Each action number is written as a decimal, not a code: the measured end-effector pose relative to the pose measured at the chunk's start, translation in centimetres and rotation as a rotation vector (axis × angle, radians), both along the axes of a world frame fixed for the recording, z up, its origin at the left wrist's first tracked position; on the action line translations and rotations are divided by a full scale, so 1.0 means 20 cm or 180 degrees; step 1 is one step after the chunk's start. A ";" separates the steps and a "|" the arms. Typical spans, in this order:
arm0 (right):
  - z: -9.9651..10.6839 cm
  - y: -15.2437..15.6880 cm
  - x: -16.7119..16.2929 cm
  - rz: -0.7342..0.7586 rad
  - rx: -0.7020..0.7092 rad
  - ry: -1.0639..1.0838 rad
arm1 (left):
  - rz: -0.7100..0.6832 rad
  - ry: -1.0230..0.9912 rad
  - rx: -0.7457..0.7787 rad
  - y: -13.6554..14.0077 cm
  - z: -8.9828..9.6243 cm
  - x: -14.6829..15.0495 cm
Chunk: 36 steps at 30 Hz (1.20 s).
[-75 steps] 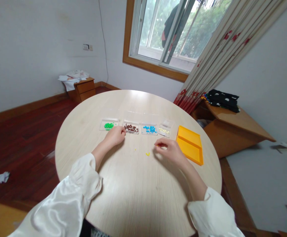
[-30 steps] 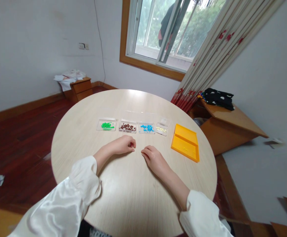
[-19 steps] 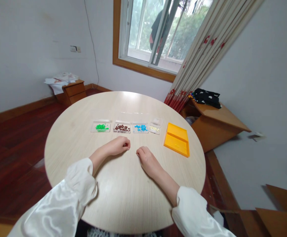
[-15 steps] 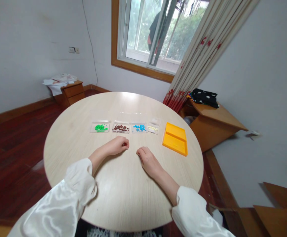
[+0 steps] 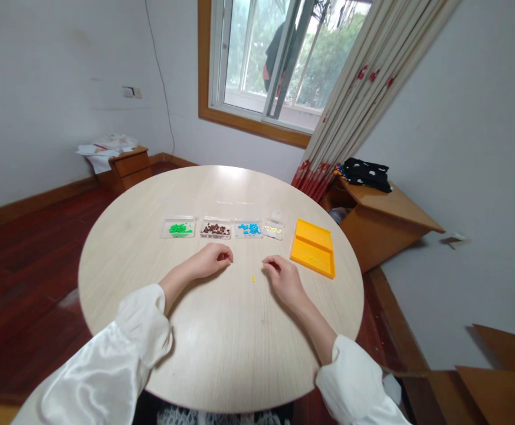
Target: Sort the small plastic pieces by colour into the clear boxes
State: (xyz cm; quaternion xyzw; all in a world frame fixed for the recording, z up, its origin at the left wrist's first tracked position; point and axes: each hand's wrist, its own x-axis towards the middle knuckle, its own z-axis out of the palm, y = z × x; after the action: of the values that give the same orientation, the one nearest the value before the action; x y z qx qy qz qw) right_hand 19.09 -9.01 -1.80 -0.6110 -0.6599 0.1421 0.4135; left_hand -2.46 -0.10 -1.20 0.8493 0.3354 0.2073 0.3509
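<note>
My left hand (image 5: 212,260) rests on the round table, its thumb and fingers curled together in front of the box of dark brown pieces. Whatever is between those fingertips, if anything, is too small to make out. My right hand (image 5: 284,282) is over the table on the near side of the box of pale yellow pieces (image 5: 274,230). Its fingers are bent, with thumb and forefinger slightly apart and nothing visible between them. A small yellow piece (image 5: 253,278) lies on the tabletop just left of my right fingertips, between the two hands.
Beyond my hands stand clear boxes of green pieces (image 5: 180,228), dark brown pieces (image 5: 216,229) and blue pieces (image 5: 249,229). A yellow two-compartment tray (image 5: 312,248) sits to the right, with a few yellow bits in its nearer part. The pale round table (image 5: 222,354) has a curved edge.
My right hand has moved right, away from my left hand. The small yellow piece now shows on the table where that hand was. My left hand has hardly moved.
</note>
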 end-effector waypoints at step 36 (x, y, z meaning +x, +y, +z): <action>-0.02 -0.03 -0.08 0.0624 -0.0038 -0.0775 | 0.0519 -0.2343 -0.2573 -0.07 -0.03 0.12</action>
State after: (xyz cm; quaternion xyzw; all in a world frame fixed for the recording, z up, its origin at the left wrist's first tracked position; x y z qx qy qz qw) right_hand 17.46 -9.64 -2.27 -0.5588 -0.7608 0.1106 0.3109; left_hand -0.03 -1.60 -1.74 0.4897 0.3081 0.3718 0.7260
